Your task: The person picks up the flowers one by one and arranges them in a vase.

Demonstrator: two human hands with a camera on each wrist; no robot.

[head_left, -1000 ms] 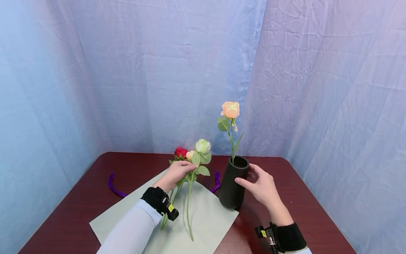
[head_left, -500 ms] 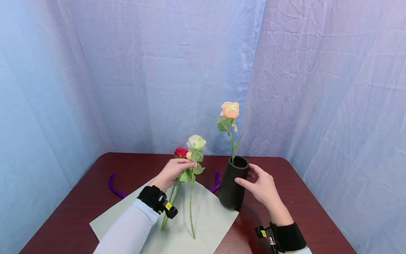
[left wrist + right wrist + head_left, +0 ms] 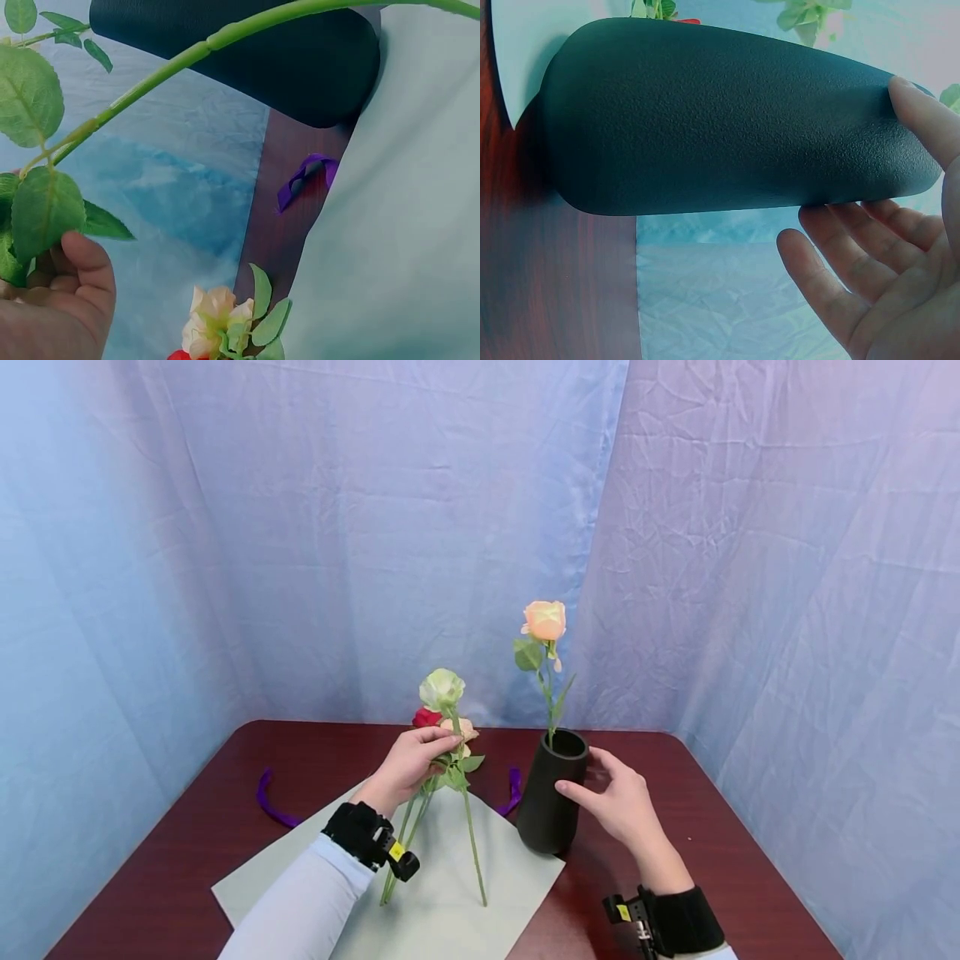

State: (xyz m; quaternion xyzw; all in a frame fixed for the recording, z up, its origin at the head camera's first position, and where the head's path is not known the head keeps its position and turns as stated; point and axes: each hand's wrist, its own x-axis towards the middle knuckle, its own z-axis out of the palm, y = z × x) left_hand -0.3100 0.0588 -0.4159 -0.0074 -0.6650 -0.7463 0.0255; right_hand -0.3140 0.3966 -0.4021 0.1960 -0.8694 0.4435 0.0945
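Note:
My left hand [image 3: 408,764] pinches the upper stem of a pale green-white rose [image 3: 441,689]. The rose is upright above the paper, its stem slanting down to the right. In the left wrist view the thumb and fingers lie against the green leaves [image 3: 49,214]. My right hand [image 3: 622,793] holds the upper part of a black vase [image 3: 551,802], thumb on the front and fingers along the right side. One peach rose [image 3: 545,620] stands in the vase. Behind my left hand lie a red rose [image 3: 427,717] and a cream rose [image 3: 465,729], partly hidden.
A pale grey-green sheet of paper [image 3: 510,868] lies on the dark red wooden table [image 3: 720,860]; the vase stands by its right corner. Purple ribbon [image 3: 272,806] shows beyond both sides of the paper. Blue-lilac curtains [image 3: 375,543] surround the table.
The green-white rose has risen and its bloom has moved left, while its stem end has swung right. More of the cream rose shows. My right hand and the vase have stayed put.

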